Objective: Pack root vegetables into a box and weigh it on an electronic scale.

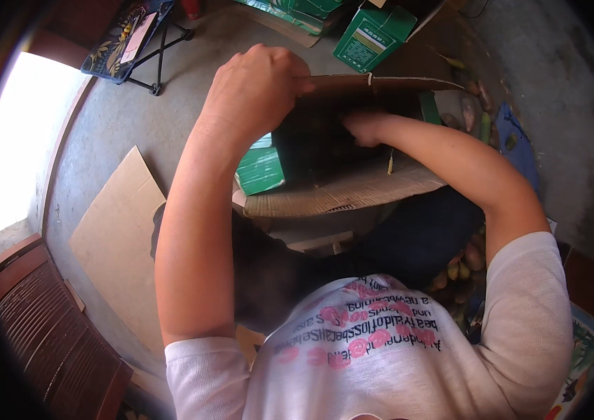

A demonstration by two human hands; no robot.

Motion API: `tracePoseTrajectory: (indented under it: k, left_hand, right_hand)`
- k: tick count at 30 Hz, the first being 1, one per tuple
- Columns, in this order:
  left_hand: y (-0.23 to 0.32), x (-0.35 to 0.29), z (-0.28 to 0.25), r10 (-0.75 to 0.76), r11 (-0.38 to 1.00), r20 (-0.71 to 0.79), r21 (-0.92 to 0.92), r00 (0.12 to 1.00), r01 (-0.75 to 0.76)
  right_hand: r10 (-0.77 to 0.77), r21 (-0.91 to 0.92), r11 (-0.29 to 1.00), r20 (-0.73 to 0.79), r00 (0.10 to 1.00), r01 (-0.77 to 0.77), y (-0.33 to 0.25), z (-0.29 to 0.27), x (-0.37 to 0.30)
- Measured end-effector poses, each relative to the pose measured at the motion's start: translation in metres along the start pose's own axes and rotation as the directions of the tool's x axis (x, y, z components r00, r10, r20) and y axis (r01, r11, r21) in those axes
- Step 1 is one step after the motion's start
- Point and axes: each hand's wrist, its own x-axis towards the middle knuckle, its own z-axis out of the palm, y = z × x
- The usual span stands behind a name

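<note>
Green-sided, brown-flapped rectangular cardboard carton point(262, 173) sits open ahead of the white-shirted torso point(381, 350), long axis roughly left to right.
Left hand point(258, 80) is at the left end of its brown far flap point(402, 84), wrist bent, grip curled tight on the flap edge. Right hand point(365, 128) is nearer the dark interior: forearm point(454, 150) angled from the right above the brown near flap point(353, 196), fingers inside; can't tell whether that grip is released or holding something.
</note>
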Motion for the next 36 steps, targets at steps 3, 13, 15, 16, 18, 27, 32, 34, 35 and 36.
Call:
tracePoseTrajectory:
  k: [3, 13, 15, 16, 18, 27, 32, 34, 35, 36]
  left_hand:
    - [0.000, -0.001, -0.001, 0.038, 0.999, 0.008, -0.033, 0.999, -0.037]
    - [0.006, -0.004, 0.000, 0.060, 0.997, 0.008, -0.048, 0.998, -0.060]
    - [0.004, -0.005, -0.002, 0.071, 0.990, -0.046, -0.119, 0.996, -0.076]
    - [0.001, -0.006, -0.003, 0.079, 0.978, -0.120, -0.181, 0.990, -0.100]
    - [-0.004, -0.006, -0.005, 0.055, 0.974, -0.175, -0.209, 0.983, -0.092]
    - [-0.072, -0.032, -0.028, -0.130, 0.970, -0.201, -0.228, 0.971, 0.082]
    - [-0.067, -0.027, -0.030, -0.147, 0.962, -0.111, -0.247, 0.983, 0.116]
    - [-0.065, -0.043, -0.039, -0.265, 0.930, -0.078, -0.283, 0.961, 0.233]
    - [-0.054, -0.054, -0.035, -0.294, 0.878, -0.088, -0.418, 0.952, 0.232]
    - [-0.063, -0.065, -0.044, -0.286, 0.897, -0.082, -0.372, 0.955, 0.237]
  right_hand:
    - [-0.156, 0.210, 0.966, 0.007, 0.988, 0.151, -0.008, -0.041, -0.060]
    - [0.437, 0.622, 0.614, -0.781, 0.447, 0.485, 0.018, -0.024, -0.320]
    - [0.669, 0.738, 0.461, -0.654, 0.354, 0.493, 0.030, 0.036, -0.349]
    - [0.783, 0.827, 0.361, -0.520, 0.341, 0.431, 0.033, 0.071, -0.360]
    - [0.898, 0.933, 0.226, -0.311, 0.312, 0.280, 0.032, 0.157, -0.366]
    - [0.555, 0.856, 0.096, 0.377, 0.741, -0.508, -0.134, 0.508, -0.313]
    - [0.754, 0.960, 0.268, -0.154, 0.638, -0.085, -0.231, 0.600, -0.281]
    - [0.752, 0.943, 0.283, -0.106, 0.651, -0.173, -0.226, 0.591, -0.279]
    - [0.751, 0.916, 0.308, -0.069, 0.657, -0.256, -0.222, 0.589, -0.281]
    - [0.752, 0.920, 0.301, -0.066, 0.656, -0.252, -0.219, 0.585, -0.280]
